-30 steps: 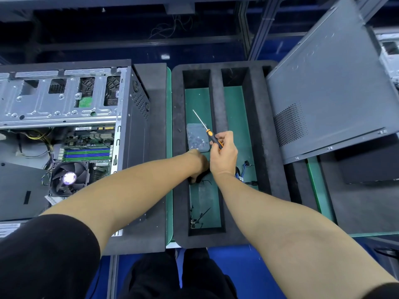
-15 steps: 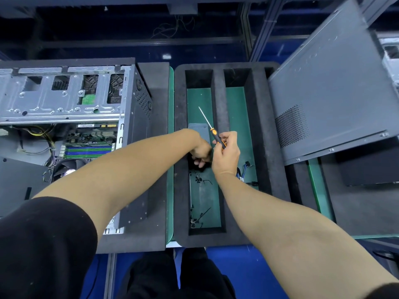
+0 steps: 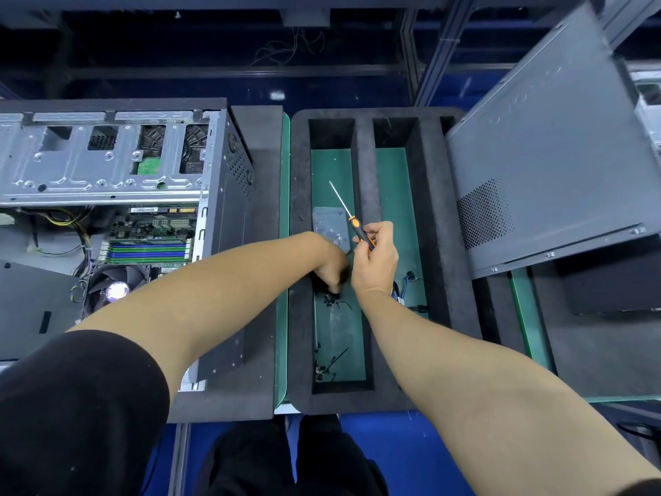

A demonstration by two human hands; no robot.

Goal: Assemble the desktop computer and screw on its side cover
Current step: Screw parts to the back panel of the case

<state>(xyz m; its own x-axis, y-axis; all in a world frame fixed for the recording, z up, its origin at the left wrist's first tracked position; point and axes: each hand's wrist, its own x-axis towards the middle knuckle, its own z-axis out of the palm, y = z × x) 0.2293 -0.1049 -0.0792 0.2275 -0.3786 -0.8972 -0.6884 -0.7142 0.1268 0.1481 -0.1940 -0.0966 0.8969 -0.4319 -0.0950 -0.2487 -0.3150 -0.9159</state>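
While the open computer case [image 3: 118, 216] lies at the far left with its fan and memory sticks exposed, both hands work well to its right, over the left slot of the black foam tray [image 3: 298, 316]. The left hand [image 3: 331, 268] reaches down into that slot, among small dark screws [image 3: 331, 300] scattered on the green floor; its fingertips are hidden in shadow beneath the hand, so whether they pinch anything cannot be told. Just past it lies a clear bag [image 3: 332, 230], partly covered by the hands. The right hand [image 3: 375, 261], touching the left, grips the orange-and-black handle of a screwdriver [image 3: 352, 218], shaft pointing away. The grey side cover [image 3: 558, 155] leans tilted at far right, well apart from both hands, its top corner cut off.
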